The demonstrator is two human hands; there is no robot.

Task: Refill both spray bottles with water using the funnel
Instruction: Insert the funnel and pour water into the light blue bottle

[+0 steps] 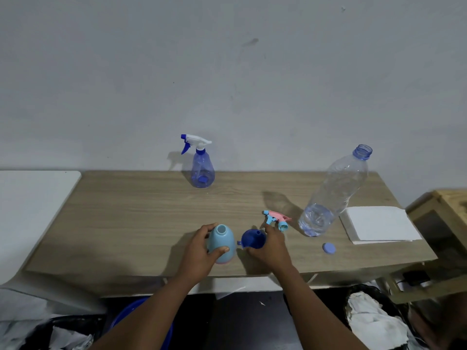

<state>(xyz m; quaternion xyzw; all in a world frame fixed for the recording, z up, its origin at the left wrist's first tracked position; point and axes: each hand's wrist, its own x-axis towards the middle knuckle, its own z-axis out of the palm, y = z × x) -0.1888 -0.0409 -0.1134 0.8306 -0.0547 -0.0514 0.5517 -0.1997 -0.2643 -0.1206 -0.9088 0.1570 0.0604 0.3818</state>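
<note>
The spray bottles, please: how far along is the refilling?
Done: the light blue bottle has its trigger head off; the water bottle is uncapped. In hand: the left hand grips that bottle, the right hand holds the funnel beside it. Left: seating the funnel, pouring, and the clear blue spray bottle, head still on.

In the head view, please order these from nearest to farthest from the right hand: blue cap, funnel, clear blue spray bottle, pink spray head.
1. funnel, held in the right hand.
2. pink spray head, lying just beyond its fingertips.
3. blue cap, farther to the right.
4. clear blue spray bottle, far back, to the left.
</note>
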